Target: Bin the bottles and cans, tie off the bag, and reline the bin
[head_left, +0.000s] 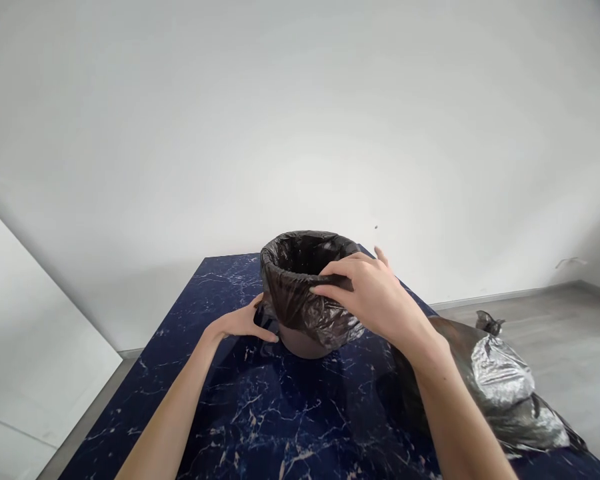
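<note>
A small brown bin (305,345) stands upright on the table, lined with a black trash bag (295,300) that is folded down over its rim. The bag hangs in creases around the outside and covers most of the bin. At the near right of the rim, my right hand (363,287) pinches the bag's folded edge, thumb outside and fingers over the top. Low on the left side, my left hand (240,322) is spread with thumb and fingers apart beside the bin; whether it touches the bin is hard to tell.
A full black trash bag (503,373) with a tied top lies on the right of the dark blue marble-patterned table (260,413), partly behind my right forearm. A white wall (300,133) rises behind. White panels (35,320) stand at left; grey floor (565,333) shows at right.
</note>
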`<control>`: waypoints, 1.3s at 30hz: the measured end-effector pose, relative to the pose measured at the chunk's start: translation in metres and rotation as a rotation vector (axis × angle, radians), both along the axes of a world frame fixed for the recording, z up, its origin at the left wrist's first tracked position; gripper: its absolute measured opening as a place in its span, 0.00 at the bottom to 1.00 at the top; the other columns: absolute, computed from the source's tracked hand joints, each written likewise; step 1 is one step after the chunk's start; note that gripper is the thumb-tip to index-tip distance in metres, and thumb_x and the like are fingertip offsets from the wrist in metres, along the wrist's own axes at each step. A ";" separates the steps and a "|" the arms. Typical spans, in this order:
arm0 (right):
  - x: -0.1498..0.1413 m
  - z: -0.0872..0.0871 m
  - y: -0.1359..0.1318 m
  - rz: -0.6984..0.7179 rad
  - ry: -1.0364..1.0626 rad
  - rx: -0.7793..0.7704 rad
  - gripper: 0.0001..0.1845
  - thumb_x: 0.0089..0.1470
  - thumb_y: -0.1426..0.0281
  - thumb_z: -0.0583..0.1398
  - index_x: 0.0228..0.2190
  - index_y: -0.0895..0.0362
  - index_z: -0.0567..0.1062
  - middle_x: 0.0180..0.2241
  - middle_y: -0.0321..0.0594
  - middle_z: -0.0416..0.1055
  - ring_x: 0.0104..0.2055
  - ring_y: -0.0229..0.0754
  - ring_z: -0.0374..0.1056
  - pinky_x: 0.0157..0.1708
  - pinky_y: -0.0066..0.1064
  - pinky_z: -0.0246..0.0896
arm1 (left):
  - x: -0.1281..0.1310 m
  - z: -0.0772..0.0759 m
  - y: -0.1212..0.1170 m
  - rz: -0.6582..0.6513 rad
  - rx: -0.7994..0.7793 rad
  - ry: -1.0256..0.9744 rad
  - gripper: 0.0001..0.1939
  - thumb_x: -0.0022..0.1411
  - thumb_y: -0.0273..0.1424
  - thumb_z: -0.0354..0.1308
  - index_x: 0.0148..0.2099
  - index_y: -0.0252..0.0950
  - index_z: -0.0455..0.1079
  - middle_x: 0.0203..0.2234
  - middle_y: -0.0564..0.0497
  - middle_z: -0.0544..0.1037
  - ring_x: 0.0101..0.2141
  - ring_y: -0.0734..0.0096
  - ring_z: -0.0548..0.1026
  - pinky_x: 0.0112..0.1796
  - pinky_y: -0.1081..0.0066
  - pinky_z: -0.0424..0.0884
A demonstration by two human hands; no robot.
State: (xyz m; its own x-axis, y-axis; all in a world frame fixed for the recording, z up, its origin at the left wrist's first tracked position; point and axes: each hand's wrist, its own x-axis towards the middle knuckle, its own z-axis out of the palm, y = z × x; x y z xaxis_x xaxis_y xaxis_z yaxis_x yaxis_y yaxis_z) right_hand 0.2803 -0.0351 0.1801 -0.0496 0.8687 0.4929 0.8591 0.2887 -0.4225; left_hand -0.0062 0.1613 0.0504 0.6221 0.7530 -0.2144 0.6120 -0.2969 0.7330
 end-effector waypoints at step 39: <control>-0.093 -0.148 0.084 0.087 0.179 0.126 0.23 0.74 0.64 0.55 0.64 0.57 0.72 0.70 0.53 0.66 0.76 0.56 0.56 0.74 0.58 0.53 | 0.111 -0.056 -0.066 0.292 -0.504 -1.043 0.42 0.69 0.68 0.47 0.59 0.37 0.76 0.56 0.35 0.80 0.60 0.40 0.77 0.56 0.46 0.76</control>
